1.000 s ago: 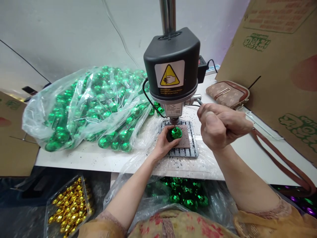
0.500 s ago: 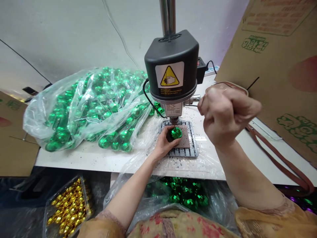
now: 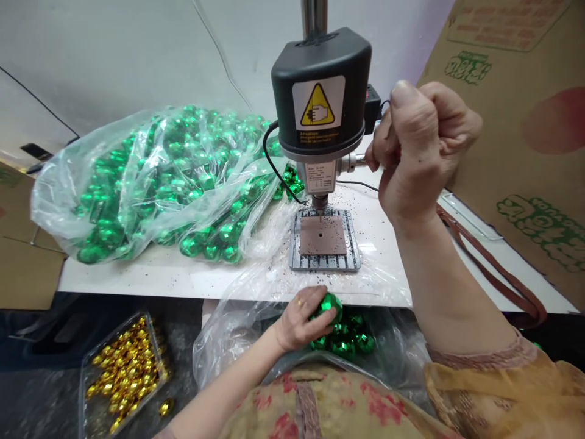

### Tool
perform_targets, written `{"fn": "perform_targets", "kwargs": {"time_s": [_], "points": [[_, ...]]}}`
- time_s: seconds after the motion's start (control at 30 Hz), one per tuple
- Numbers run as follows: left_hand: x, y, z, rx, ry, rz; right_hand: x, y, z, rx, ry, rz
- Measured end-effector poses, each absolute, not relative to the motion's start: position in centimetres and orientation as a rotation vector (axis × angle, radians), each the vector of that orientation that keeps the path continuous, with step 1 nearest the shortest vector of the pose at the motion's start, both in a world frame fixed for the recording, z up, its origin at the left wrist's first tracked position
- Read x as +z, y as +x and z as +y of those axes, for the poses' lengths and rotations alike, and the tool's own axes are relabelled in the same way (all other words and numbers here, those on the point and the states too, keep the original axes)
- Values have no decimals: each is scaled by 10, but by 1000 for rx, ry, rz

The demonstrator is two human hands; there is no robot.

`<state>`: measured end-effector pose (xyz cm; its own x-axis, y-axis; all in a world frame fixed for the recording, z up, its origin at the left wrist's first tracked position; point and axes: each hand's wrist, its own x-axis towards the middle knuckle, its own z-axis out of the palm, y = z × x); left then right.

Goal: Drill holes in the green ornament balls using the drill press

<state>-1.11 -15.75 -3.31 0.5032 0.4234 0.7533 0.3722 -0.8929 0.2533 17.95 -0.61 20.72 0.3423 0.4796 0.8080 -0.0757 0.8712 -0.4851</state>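
My left hand (image 3: 305, 318) has its fingers around a green faceted ball (image 3: 333, 306), over the bag of green balls (image 3: 350, 341) at the table's front edge. At the right, my right hand (image 3: 423, 143) is closed on the lever (image 3: 361, 160) of the black drill press (image 3: 322, 91); most of the lever is hidden by the fingers. Under the drill bit lies a brown square pad (image 3: 323, 236) with a small dark hole, on the slotted metal base (image 3: 325, 263). No ball rests on the pad.
A large clear bag of green balls (image 3: 173, 177) lies left of the press. Gold balls fill a clear tray (image 3: 123, 372) low on the left. Cardboard boxes (image 3: 525, 146) stand at both sides. A brown strap (image 3: 493, 268) lies at the right. Dark chips litter the table.
My left hand has moved from the pad down to the front bag, with a green ball in its fingers. My right hand has risen with the lever. The bit above the pad is now exposed.
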Motion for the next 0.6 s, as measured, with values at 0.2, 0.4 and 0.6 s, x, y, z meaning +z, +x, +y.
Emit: {"fn": "perform_targets", "kwargs": {"time_s": [0.2,0.4,0.6], "points": [[-87,-30,-209,1051,2895,844,206,181,-7,367,-423,-1172],[-115,-33,-236,611,2465,1296,207,183,-6,405,-414,-1158],[-105,-24,-246,245,1830,1807,204,188,-1,411,-524,-1201]]}}
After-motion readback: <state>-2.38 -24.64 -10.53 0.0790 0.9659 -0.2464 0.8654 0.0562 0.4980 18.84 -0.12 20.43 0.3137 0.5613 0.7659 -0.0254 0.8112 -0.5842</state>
